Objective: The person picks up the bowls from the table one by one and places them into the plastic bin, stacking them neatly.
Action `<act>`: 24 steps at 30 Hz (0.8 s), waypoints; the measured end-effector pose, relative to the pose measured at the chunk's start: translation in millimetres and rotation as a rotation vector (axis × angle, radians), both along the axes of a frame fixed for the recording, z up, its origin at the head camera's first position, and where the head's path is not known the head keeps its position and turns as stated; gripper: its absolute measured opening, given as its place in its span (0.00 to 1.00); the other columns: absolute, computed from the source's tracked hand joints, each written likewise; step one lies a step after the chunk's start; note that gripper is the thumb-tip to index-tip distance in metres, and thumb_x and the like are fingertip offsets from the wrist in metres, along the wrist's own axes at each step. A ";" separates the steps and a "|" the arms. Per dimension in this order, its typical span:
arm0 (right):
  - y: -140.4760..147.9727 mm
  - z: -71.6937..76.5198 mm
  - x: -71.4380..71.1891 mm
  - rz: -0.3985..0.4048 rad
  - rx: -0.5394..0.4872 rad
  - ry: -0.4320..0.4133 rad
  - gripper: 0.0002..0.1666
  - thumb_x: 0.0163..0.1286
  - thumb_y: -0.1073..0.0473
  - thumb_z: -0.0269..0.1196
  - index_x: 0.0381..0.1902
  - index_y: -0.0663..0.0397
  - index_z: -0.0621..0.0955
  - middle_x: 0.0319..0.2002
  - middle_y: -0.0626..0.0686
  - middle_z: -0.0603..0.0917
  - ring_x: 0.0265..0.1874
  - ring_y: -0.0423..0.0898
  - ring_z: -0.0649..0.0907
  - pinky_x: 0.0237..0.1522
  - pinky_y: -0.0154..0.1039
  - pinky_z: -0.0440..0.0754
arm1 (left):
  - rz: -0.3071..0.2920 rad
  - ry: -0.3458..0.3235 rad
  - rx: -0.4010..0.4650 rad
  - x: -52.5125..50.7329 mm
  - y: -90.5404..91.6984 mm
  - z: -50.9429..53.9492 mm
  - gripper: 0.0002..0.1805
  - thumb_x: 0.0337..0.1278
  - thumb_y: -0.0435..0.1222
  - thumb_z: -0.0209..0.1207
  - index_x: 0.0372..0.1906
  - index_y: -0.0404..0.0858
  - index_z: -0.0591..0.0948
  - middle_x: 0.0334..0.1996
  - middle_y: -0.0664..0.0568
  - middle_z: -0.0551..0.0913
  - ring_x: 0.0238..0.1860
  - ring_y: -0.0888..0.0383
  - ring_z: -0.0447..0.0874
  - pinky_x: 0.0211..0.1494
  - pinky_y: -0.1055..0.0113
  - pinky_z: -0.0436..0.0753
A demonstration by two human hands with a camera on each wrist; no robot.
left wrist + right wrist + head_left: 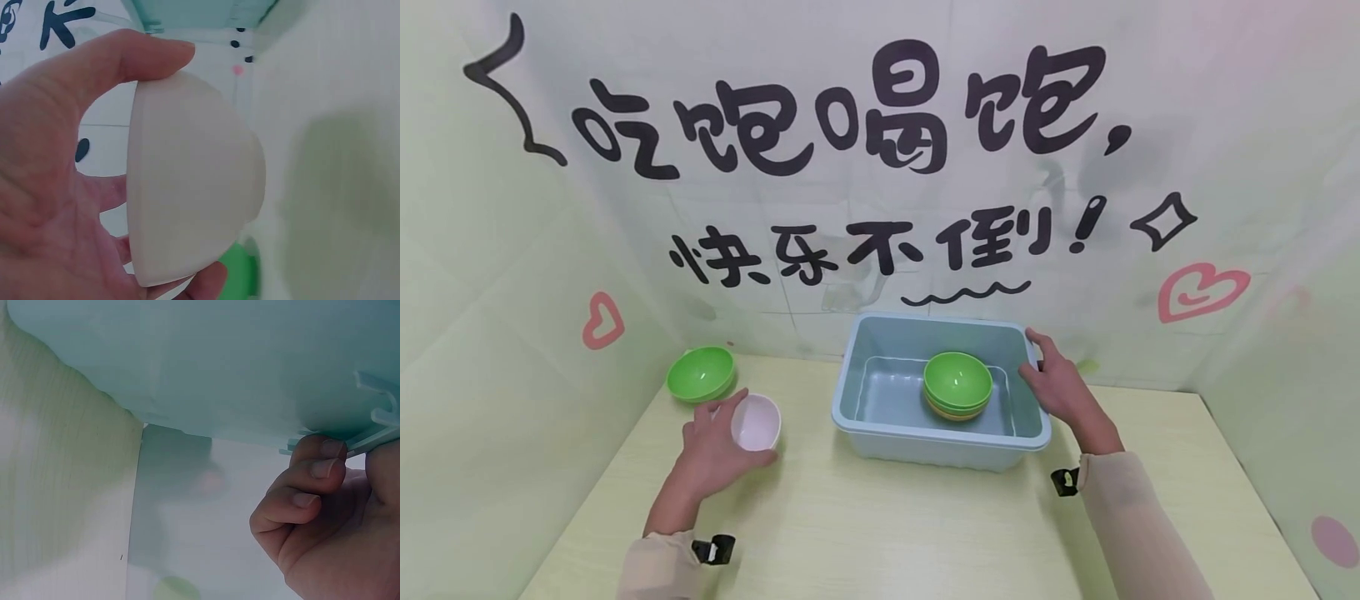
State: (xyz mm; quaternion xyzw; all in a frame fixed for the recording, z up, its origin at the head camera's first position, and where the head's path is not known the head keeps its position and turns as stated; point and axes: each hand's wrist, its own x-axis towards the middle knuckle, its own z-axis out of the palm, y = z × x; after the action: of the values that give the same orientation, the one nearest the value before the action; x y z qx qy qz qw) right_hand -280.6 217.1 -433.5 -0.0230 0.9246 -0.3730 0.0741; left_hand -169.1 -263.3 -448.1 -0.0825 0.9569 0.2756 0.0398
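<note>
A small pale pinkish-white bowl (757, 423) is in my left hand (711, 454), which grips it by the rim with thumb and fingers on opposite sides. In the left wrist view the bowl (187, 181) is held off the table, its shadow beside it. My right hand (1060, 390) holds the right rim of a light blue plastic basin (925, 452); the right wrist view shows curled fingers (306, 487) under that rim. Inside the basin, right of its middle, stands a stack of bowls (957, 382), green on top with a yellowish one below.
A green bowl (700, 373) sits at the table's back left corner, just beyond my left hand. Around the pale wooden table (887, 533) hang white cloth walls (760, 325) with black lettering and pink hearts. The basin stands near the back wall.
</note>
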 end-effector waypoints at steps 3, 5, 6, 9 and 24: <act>-0.7 0.5 0.0 0.000 -0.001 0.002 0.42 0.77 0.55 0.46 0.83 0.57 0.45 0.73 0.74 0.65 0.70 0.70 0.72 0.66 0.65 0.73 | -0.022 0.017 -0.010 0.6 2.3 10.2 0.61 0.37 0.51 0.75 0.79 0.38 0.58 0.71 0.26 0.53 0.63 0.26 0.57 0.47 0.34 0.79; -1.2 0.7 0.1 0.002 0.003 0.004 0.42 0.78 0.55 0.46 0.83 0.57 0.45 0.73 0.75 0.65 0.69 0.70 0.73 0.66 0.65 0.74 | -0.034 0.042 -0.013 1.0 4.6 16.9 0.61 0.37 0.50 0.75 0.79 0.38 0.59 0.71 0.26 0.54 0.64 0.26 0.56 0.48 0.32 0.79; -1.3 0.7 0.1 0.002 0.004 0.003 0.42 0.78 0.55 0.47 0.83 0.57 0.45 0.73 0.75 0.66 0.69 0.70 0.73 0.66 0.64 0.74 | -0.040 0.057 -0.018 1.2 5.8 20.3 0.61 0.37 0.50 0.75 0.79 0.39 0.59 0.71 0.27 0.54 0.65 0.25 0.57 0.48 0.32 0.79; -1.4 0.6 -0.1 0.000 0.004 0.003 0.42 0.78 0.54 0.47 0.83 0.57 0.45 0.73 0.74 0.66 0.69 0.69 0.73 0.66 0.64 0.74 | -0.058 0.100 -0.038 1.9 10.3 31.6 0.60 0.36 0.51 0.76 0.78 0.40 0.61 0.71 0.29 0.56 0.66 0.25 0.57 0.47 0.31 0.79; -1.0 -0.8 1.0 0.001 -0.001 0.004 0.42 0.78 0.54 0.46 0.83 0.56 0.45 0.72 0.74 0.66 0.68 0.69 0.74 0.66 0.64 0.74 | -0.158 0.225 -0.075 1.7 38.4 87.8 0.58 0.36 0.51 0.76 0.78 0.46 0.63 0.70 0.33 0.61 0.66 0.32 0.63 0.50 0.34 0.80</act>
State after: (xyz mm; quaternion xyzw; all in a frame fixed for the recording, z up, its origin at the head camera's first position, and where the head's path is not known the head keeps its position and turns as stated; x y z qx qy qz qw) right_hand -279.6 216.1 -434.3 -0.0243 0.9245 -0.3735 0.0723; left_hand -167.3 -224.9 -360.3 0.0229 0.9684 0.2433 -0.0491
